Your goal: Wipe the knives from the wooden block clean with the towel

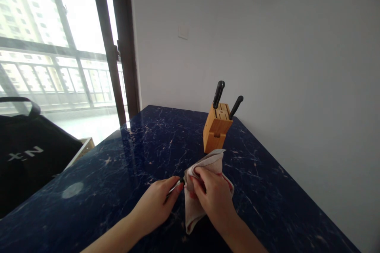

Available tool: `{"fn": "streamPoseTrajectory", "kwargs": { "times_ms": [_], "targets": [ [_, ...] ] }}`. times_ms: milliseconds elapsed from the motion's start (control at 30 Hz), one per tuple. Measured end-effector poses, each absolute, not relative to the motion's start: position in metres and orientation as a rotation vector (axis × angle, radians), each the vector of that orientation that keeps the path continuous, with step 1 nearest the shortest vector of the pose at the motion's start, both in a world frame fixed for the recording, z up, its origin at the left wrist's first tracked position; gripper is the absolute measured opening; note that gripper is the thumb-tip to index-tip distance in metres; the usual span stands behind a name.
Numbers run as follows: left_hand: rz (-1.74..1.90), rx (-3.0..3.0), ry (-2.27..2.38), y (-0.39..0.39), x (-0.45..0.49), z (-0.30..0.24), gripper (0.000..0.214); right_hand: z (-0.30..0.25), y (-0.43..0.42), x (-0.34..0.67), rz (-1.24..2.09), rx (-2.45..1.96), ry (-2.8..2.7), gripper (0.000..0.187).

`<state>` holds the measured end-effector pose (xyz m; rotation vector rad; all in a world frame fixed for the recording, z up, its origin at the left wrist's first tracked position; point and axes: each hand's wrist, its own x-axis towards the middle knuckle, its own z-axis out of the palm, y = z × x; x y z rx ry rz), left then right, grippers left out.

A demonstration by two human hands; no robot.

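Pale cloth (194, 210) under curled right hand (215, 193).

I see a rumpled, pale fabric cloth with red patches (192, 206) folded about one end of a slim, black-handled tool (182, 181), mostly hidden, slanting up rightward; a cloth corner hangs loose below.
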<state>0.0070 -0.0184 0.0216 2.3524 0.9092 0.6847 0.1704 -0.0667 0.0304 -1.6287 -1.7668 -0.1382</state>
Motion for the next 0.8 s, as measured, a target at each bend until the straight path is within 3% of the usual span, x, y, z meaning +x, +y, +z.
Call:
{"fn": "streamPoseTrajectory", "kwargs": {
  "times_ms": [400,800],
  "targets": [
    [0.633,2.369,0.89,-0.02,0.005,0.02,0.032,0.037,-0.049,0.241,-0.197,-1.78,-1.35,0.029],
    [0.661,2.268,0.875,-0.023,0.01,0.024,0.029,0.032,-0.058,0.193,-0.136,-1.674,-1.681,0.02]
  ]
}}
